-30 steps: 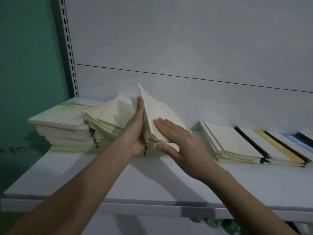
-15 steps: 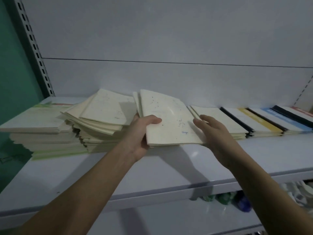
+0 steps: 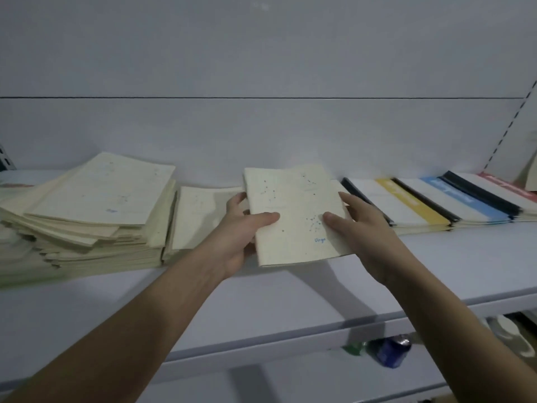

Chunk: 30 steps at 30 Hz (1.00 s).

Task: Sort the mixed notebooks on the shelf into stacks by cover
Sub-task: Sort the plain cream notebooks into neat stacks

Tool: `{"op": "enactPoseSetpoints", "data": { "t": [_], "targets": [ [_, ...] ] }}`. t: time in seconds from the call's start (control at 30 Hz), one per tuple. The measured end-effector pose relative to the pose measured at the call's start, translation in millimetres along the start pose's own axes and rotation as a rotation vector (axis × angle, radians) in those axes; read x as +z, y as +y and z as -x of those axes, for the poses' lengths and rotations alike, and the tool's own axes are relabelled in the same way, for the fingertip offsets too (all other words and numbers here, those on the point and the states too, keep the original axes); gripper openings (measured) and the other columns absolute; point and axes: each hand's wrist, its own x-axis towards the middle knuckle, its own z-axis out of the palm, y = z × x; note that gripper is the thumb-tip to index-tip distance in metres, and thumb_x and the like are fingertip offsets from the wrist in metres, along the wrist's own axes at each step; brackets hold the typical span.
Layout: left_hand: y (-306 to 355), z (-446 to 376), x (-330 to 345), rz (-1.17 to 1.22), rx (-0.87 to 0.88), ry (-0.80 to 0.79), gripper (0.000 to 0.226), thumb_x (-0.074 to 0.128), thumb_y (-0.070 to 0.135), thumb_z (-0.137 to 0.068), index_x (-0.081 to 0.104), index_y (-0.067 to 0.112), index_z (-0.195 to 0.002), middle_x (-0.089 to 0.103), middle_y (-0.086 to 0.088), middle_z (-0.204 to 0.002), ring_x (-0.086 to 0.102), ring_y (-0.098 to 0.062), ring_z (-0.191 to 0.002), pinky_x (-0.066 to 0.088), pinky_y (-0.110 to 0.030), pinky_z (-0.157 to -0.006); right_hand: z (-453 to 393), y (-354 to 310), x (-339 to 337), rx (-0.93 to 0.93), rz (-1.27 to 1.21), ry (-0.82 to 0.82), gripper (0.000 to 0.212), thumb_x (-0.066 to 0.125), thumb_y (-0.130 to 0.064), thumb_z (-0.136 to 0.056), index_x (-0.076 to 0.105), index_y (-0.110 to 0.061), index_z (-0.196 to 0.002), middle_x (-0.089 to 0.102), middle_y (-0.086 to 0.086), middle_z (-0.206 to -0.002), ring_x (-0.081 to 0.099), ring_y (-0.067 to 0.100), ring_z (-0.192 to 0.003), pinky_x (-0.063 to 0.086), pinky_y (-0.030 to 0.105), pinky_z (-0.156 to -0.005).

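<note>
While both arms reach in from the lower edge of the view, the left hand (image 3: pixel 241 228) and the right hand (image 3: pixel 363 231) hold one cream notebook (image 3: pixel 293 210) between them just above the white shelf (image 3: pixel 290 298), close to the centre. The left thumb lies across the cover's left side with the other fingers (image 3: pixel 236 199) curled behind its left edge, so that hand is grasping the notebook; the right thumb presses on the cover near its lower right, by small blue handwriting, while the remaining right fingers wrap the right edge, grasping it too. Faint blue dots are scattered over the cover, like a star pattern. At about 9 o'clock from the held notebook, a low cream stack (image 3: pixel 203 216) lies flat on the shelf, just beside the left hand. Further toward 9 o'clock stands a taller, untidy cream pile (image 3: pixel 96 210), its upper notebooks fanned askew and overhanging one another. At 3 o'clock a row of overlapping white notebooks with dark spines runs toward the right edge, one carrying a yellow band (image 3: pixel 412 202), the next a blue band (image 3: pixel 462 199), and the last a red band (image 3: pixel 508 184). Behind everything is a pale grey back panel (image 3: pixel 261 53). Down at 5 o'clock, below the shelf lip, a blue can-like object (image 3: pixel 392 350) lies on a lower level, too blurred to identify further.
</note>
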Motion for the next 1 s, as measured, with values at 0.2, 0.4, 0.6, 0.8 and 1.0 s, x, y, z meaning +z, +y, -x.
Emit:
{"op": "enactPoseSetpoints", "data": {
  "t": [0.2, 0.4, 0.6, 0.8, 1.0],
  "targets": [
    [-10.1, -29.9, 53.1, -0.071, -0.092, -0.041, 0.039, 0.059, -0.001, -0.090, 0.056, 0.006, -0.129, 0.070, -0.007, -0.117, 0.068, -0.024, -0.103, 0.058, -0.028, -0.067, -44.8, 4.2, -66.7, 0.097, 0.166, -0.041, 0.028, 0.064, -0.013, -0.092, 0.062, -0.009, -0.119, 0.071, 0.000, -0.097, 0.069, 0.004, -0.069, 0.050, 0.016, -0.055],
    [-0.9, -56.8, 79.5, -0.247, 0.046, 0.100, 0.027, 0.058, 0.001, -0.092, 0.062, 0.006, -0.119, 0.072, -0.003, -0.111, 0.069, -0.017, -0.098, 0.056, -0.026, -0.078, -84.5, 2.0, -88.8, 0.073, 0.362, -0.085, 0.023, 0.064, -0.031, -0.084, 0.065, -0.017, -0.102, 0.070, 0.006, -0.096, 0.069, 0.032, -0.085, 0.058, 0.054, -0.076],
    [-9.3, -73.8, 87.1, -0.466, 0.069, 0.229, 0.005, 0.053, 0.015, -0.096, 0.056, 0.015, -0.100, 0.068, 0.004, -0.093, 0.064, -0.011, -0.084, 0.045, -0.023, -0.065, -114.4, 5.8, -94.2, -0.036, 0.762, -0.192, 0.029, 0.054, -0.031, -0.093, 0.052, -0.003, -0.100, 0.056, 0.011, -0.096, 0.052, 0.026, -0.084, 0.037, 0.031, -0.064],
    [-21.1, -80.7, 95.6, -0.489, 0.035, 0.237, 0.027, 0.050, 0.022, -0.098, 0.060, 0.020, -0.123, 0.069, 0.004, -0.115, 0.066, -0.013, -0.101, 0.052, -0.030, -0.087, -126.5, 15.2, -93.6, -0.039, 0.926, -0.398, 0.020, 0.048, -0.030, -0.095, 0.045, -0.013, -0.105, 0.051, 0.002, -0.097, 0.051, 0.021, -0.087, 0.036, 0.026, -0.062],
    [-25.1, -79.5, 103.2, -0.549, 0.074, 0.231, 0.036, 0.049, 0.020, -0.099, 0.050, 0.029, -0.134, 0.062, 0.010, -0.118, 0.057, 0.006, -0.092, 0.044, -0.014, -0.070, -135.8, 19.4, -89.3, -0.105, 0.977, -0.387, 0.024, 0.051, -0.031, -0.096, 0.049, -0.012, -0.111, 0.049, 0.002, -0.103, 0.046, 0.019, -0.090, 0.032, 0.030, -0.070]
  ]
}}
